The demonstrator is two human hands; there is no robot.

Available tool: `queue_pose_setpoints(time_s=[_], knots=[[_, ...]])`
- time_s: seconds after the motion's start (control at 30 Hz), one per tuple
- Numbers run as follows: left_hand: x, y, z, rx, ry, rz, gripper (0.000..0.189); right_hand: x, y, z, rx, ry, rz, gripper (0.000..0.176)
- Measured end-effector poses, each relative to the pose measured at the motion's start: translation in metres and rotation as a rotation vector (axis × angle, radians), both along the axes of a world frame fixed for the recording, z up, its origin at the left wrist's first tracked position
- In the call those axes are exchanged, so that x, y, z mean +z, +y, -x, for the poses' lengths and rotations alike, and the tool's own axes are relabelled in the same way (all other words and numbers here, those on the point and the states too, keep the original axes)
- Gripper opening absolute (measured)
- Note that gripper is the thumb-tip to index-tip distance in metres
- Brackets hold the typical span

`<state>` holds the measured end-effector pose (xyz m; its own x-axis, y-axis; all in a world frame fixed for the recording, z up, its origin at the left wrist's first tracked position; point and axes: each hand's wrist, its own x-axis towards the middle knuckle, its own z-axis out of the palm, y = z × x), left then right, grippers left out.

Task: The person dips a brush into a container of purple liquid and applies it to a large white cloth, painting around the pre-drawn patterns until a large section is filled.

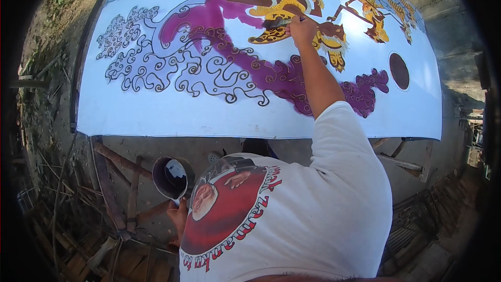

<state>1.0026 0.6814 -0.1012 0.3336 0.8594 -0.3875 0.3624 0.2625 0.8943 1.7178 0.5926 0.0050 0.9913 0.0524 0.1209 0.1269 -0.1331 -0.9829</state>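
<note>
Daylight illuminates the cloth [151, 119] brightly, with a pale glare patch at upper right. The floor [300, 150] beneath is shaded. Wide-angle distortion bows straight edges; black vignetting fills the corners.

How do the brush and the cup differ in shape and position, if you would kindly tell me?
The brush is slim, while the cup is wide and round-mouthed. The brush is at the painted surface of the cloth, whereas the cup is off it, beyond the near edge. The right hand holds the brush; the left hand holds the cup. Both are hand-held.
</note>
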Motion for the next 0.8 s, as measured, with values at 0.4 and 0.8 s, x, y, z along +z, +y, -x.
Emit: queue_pose_setpoints(time_s=[0.4,0.8], knots=[[0.037,0.003,-0.015,-0.038,0.041,-0.042,0.01,0.018,0.022,0.069,0.199,0.116,-0.221,0.026],[0.088,0.024,-0.016,-0.207,0.079,-0.137,0.014,0.056,0.074,0.424,1.615,-0.593,0.417,0.019]])
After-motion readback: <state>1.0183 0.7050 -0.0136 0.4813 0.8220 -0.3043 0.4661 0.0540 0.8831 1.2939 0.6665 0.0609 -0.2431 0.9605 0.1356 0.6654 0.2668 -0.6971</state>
